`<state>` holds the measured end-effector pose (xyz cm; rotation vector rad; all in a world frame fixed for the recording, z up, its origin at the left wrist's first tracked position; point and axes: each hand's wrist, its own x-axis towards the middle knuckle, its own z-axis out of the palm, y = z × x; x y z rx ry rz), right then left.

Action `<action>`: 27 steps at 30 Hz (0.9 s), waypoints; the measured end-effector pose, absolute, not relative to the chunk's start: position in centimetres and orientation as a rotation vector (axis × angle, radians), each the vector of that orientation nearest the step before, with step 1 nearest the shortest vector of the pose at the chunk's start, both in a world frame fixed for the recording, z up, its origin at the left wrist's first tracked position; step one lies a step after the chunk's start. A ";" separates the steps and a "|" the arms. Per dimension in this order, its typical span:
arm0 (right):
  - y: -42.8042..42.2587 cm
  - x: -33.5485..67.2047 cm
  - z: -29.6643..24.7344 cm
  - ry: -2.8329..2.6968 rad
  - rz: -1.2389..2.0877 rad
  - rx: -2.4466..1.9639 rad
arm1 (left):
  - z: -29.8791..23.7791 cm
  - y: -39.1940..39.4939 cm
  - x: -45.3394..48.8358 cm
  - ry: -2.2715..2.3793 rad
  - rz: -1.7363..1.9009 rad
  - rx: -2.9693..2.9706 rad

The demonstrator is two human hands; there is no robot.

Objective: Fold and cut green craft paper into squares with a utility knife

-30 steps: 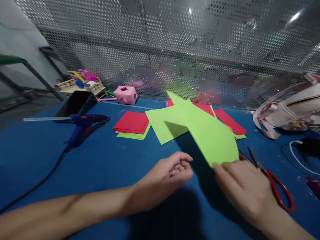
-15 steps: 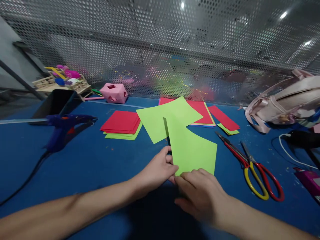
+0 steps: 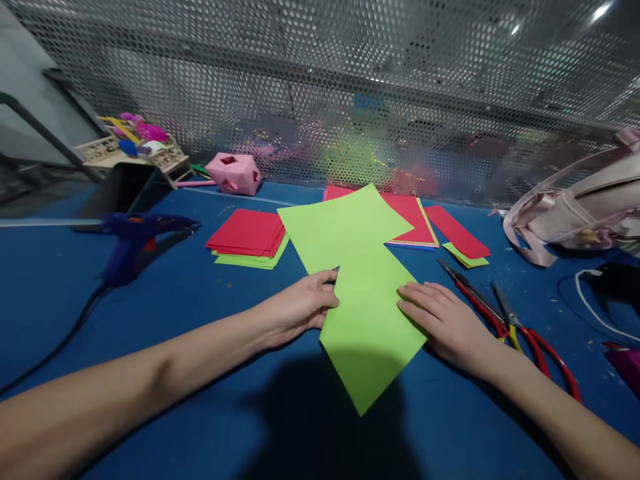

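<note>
A light green sheet of paper [image 3: 373, 320] lies in front of me, one corner pointing toward me. My left hand [image 3: 305, 303] pinches its left edge between thumb and fingers. On the sheet's right side rests my right hand [image 3: 445, 323], fingers stretched out flat over the edge. Beyond it, a second green sheet [image 3: 330, 230] lies partly under the first and overlaps a stack of red and coloured paper [image 3: 407, 217]. Red-and-yellow-handled scissors [image 3: 505, 317] lie open just past my right hand, their handles partly hidden by it.
Red squares [image 3: 245, 232] sit on green ones at the left. A blue glue gun [image 3: 133, 233], a black bin [image 3: 123, 190] and a pink paper polyhedron [image 3: 234, 173] stand farther left. Red strips [image 3: 457, 230] lie right, near a pale bag [image 3: 585, 200]. Perforated metal [image 3: 300, 87] closes the back.
The near green sheet, earlier raised and curved, now lies flat and turned with a corner toward me. My right hand has moved right and flattened on it; my left hand shifted slightly up and left.
</note>
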<state>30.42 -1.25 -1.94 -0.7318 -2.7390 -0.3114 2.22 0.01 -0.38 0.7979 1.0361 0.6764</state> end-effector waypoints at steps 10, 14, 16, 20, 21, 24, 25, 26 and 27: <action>-2.1 30.1 -1.3 -2.798 -0.220 -0.692 | -2.2 0.6 1.2 1.233 0.742 1.736; -3.1 29.6 -0.2 -2.740 -0.003 -0.922 | -1.4 0.2 0.8 1.089 0.739 2.058; -3.1 29.5 0.2 -2.679 0.082 -1.036 | -0.4 0.1 0.6 1.057 0.738 1.999; -2.1 29.2 0.6 -2.499 0.311 -1.269 | 1.4 0.2 0.3 1.059 0.726 1.723; -1.7 29.1 0.6 -2.435 0.409 -1.330 | 1.5 0.2 0.4 1.056 0.703 1.664; -0.5 29.0 0.7 -2.186 0.677 -1.484 | 0.8 0.3 0.7 1.080 0.690 1.556; -0.3 29.1 0.7 -2.105 0.726 -1.519 | 0.4 0.4 0.9 1.103 0.714 1.549; -0.1 29.2 0.6 -2.037 0.747 -1.543 | -0.1 0.6 1.0 1.136 0.735 1.548; 0.1 29.5 0.5 -1.987 0.747 -1.563 | -0.4 0.8 1.2 1.175 0.753 1.543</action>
